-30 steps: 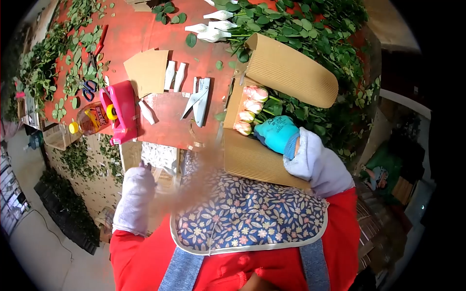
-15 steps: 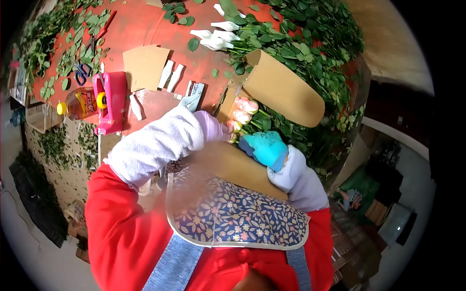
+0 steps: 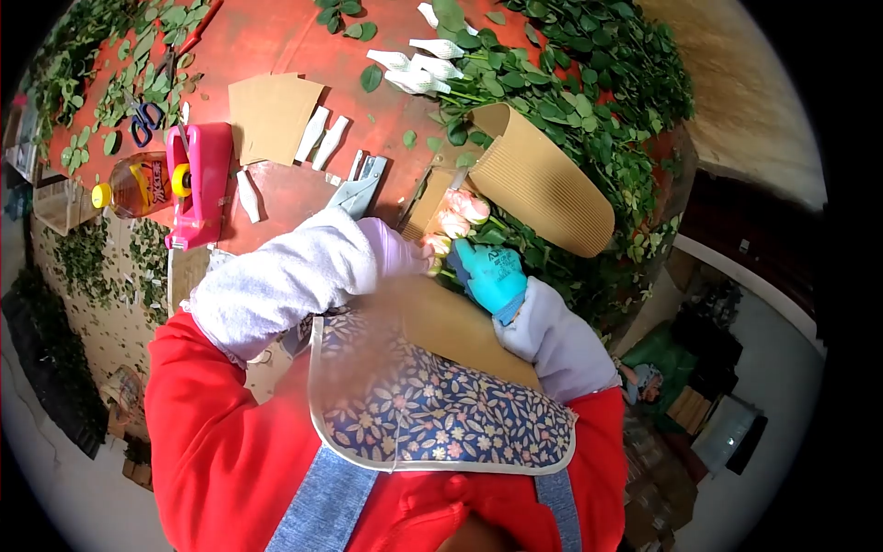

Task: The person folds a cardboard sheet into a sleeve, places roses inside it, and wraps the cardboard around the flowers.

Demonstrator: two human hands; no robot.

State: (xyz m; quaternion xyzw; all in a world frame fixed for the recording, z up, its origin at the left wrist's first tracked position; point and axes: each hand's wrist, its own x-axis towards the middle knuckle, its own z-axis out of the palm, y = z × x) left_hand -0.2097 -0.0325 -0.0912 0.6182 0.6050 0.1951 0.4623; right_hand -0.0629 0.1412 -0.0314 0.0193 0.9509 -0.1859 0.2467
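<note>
Pink-and-cream roses (image 3: 465, 206) lie on corrugated brown cardboard, whose upper flap (image 3: 543, 179) is raised and lower flap (image 3: 464, 322) lies nearer my apron. My left hand (image 3: 394, 247), in a lilac glove, reaches the lower blooms from the left; its fingers are mostly hidden. Just right of the blooms, my right hand (image 3: 492, 276), in a teal glove, is closed around the rose stems. A grey stapler (image 3: 359, 189) rests on the red table just above my left wrist.
At the left are a pink tape dispenser (image 3: 202, 184), a bottle (image 3: 143, 184) and blue-handled scissors (image 3: 145, 122). Brown cardboard sheets (image 3: 271, 115) lie beside white sleeves (image 3: 329, 143). Leafy stems (image 3: 589, 110) and white-netted buds (image 3: 418, 74) occupy the back right.
My left hand has come up from the lower left to the blooms. My right hand stays by the stems. The whole view has shifted, and the flap's position in the picture with it.
</note>
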